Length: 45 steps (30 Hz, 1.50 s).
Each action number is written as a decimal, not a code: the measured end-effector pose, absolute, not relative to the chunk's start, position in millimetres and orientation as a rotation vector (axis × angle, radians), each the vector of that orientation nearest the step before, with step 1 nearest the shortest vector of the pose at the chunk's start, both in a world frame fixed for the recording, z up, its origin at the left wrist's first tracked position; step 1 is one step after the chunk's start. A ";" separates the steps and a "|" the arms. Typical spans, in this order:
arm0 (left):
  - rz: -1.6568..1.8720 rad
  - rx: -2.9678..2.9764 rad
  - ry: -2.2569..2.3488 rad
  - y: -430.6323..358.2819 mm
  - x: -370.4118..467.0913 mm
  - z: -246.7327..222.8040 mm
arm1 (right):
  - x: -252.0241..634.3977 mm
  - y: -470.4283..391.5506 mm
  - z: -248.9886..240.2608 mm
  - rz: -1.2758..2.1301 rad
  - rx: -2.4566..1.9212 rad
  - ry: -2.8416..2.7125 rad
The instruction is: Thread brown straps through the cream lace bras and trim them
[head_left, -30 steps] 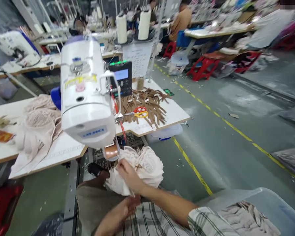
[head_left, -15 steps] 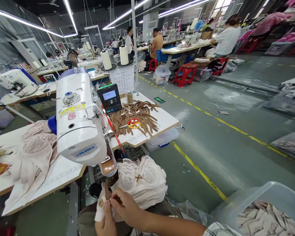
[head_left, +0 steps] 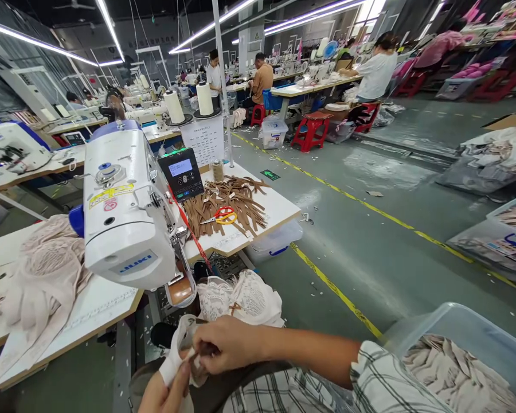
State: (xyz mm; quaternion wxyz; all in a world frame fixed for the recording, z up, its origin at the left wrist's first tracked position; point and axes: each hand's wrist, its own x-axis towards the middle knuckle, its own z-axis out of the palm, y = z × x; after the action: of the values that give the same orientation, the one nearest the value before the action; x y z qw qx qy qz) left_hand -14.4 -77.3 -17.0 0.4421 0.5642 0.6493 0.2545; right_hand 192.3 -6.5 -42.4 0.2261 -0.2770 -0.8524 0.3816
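Low in the view, over my lap, my left hand [head_left: 169, 387] pinches the edge of a white bra band [head_left: 172, 361] between thumb and fingers. My right hand [head_left: 227, 344] is closed on the same cloth, its fingertips close to the left thumb. The band loops upward around the fingers, and part of it is hidden behind the right hand. Just beyond lies a stack of white lace bras [head_left: 258, 295], the top one with a small brown bow. A white sewing machine [head_left: 129, 229] stands above and left of my hands.
Brown fabric strips [head_left: 241, 198] and red-and-yellow scissors [head_left: 224, 215] lie on the white table behind a control panel [head_left: 181, 172]. Pale bras [head_left: 47, 269] are heaped at left. A clear bin [head_left: 451, 318] of folded cloth stands at right. People sew farther back.
The view has swung slightly right. My right hand has come up across the bra band, and a brown strip seen by my fingers earlier no longer shows. Both hands still grip the cloth.
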 end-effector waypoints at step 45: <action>0.897 1.162 1.559 -76.2 17.8 -36.4 | 196.0 -18.4 -62.4 1.278 -0.947 -2.076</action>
State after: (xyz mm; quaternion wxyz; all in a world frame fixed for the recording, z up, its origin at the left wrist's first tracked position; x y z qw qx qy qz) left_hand 17.8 -76.2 -36.4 0.4793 0.4763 0.6389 0.3677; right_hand 196.0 -18.4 -62.4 0.2602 -0.3495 -0.7664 0.4720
